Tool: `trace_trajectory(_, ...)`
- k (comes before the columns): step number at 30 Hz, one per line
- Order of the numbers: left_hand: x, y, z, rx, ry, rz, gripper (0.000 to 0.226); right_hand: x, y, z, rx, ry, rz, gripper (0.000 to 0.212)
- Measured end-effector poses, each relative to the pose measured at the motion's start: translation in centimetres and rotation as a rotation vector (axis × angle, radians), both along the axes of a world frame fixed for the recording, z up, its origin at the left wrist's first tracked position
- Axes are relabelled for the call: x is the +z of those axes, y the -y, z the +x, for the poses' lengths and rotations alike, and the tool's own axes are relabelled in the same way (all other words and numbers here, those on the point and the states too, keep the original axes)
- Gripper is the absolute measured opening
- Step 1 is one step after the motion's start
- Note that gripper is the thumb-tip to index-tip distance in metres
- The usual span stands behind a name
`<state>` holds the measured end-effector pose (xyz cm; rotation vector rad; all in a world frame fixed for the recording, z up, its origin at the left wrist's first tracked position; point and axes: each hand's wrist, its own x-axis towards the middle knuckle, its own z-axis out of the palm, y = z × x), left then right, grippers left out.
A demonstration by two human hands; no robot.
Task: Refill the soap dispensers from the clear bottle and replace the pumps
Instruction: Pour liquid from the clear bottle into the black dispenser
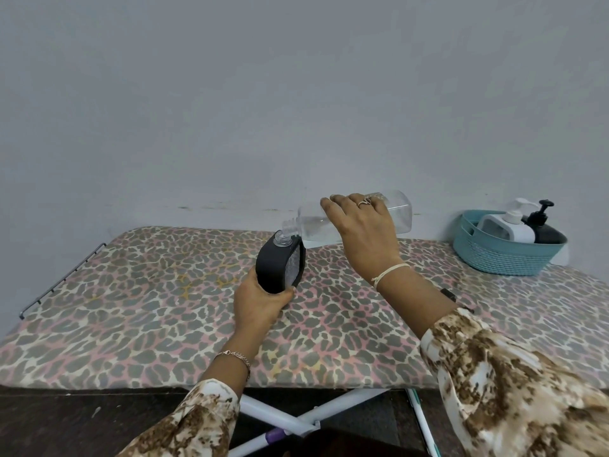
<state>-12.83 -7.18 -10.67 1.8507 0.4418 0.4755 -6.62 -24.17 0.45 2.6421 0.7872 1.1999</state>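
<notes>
A black soap dispenser (277,263) without its pump stands on the leopard-print board (138,301), tilted slightly right, its open neck up. My left hand (260,300) grips its base. My right hand (362,230) holds the clear bottle (400,211) from above, tipped nearly flat, its threaded mouth right over the dispenser's neck. Clear liquid lies in the bottle's lower side. A small black part (449,294), partly hidden, lies by my right forearm.
A teal basket (504,255) at the back right holds a white dispenser (507,227) and a black dispenser (545,225), both with pumps on. A wire rack (62,278) edges the board's left end. A grey wall runs behind. White crossed legs (296,420) show below.
</notes>
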Motion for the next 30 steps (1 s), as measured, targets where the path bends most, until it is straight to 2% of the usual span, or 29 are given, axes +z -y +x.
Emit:
trace_trajectory(10,0.22,-0.22,-0.05,-0.045,-0.03,-0.132,0.044,-0.14,0.11,-0.3,-0.007,0.007,0.002,0.055)
trace_trajectory(30,-0.65,-1.06,0.45,-0.074,-0.033,-0.165,0.06,0.05,0.21,-0.27,-0.022,0.001,-0.036,0.058)
